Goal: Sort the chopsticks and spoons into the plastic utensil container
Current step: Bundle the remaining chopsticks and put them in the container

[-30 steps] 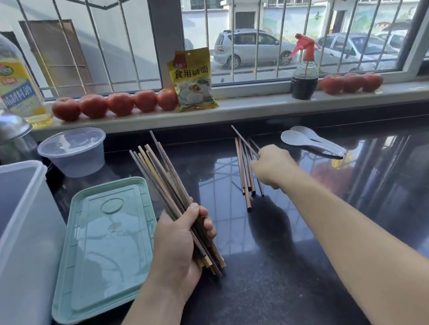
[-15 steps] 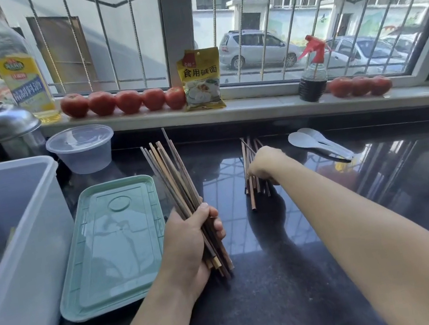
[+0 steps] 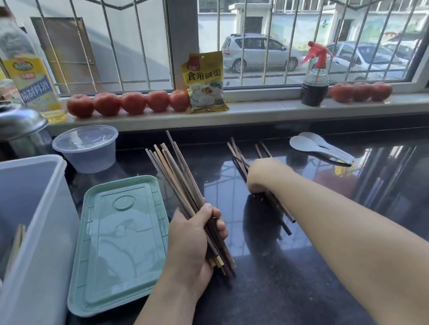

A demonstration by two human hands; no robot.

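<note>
Fingers [image 3: 211,214] of the left hand [image 3: 192,240] curl round a thick bundle of wooden chopsticks [image 3: 179,180], gripping it near its lower end so the sticks fan upward and away over the dark, glossy worktop [image 3: 274,295]. Across from it, the right hand [image 3: 260,174] is turned knuckles-up over a second group of chopsticks [image 3: 278,205]; its fingers are hidden beneath the hand, so it cannot be told for certain how they lie, though the sticks jut out both above and below the hand and appear lifted at an angle. Two white plastic spoons [image 3: 316,145] lie together on the worktop to the right of that hand, apart from it. At the left edge stands the translucent plastic utensil container [image 3: 37,251], with a few chopsticks [image 3: 17,245] visible leaning inside it and something white low in its near corner. Just beside the container, a pale green lid [image 3: 119,245] lies flat on the worktop, the left hand close to its right edge. Behind it sits a clear round tub with a lid [image 3: 87,148]. Along the window sill [image 3: 271,115] are a row of tomatoes [image 3: 128,103], a yellow packet [image 3: 205,82], an oil bottle [image 3: 28,72], a dark spray bottle with a red trigger [image 3: 313,79] and three more tomatoes [image 3: 361,90].
</note>
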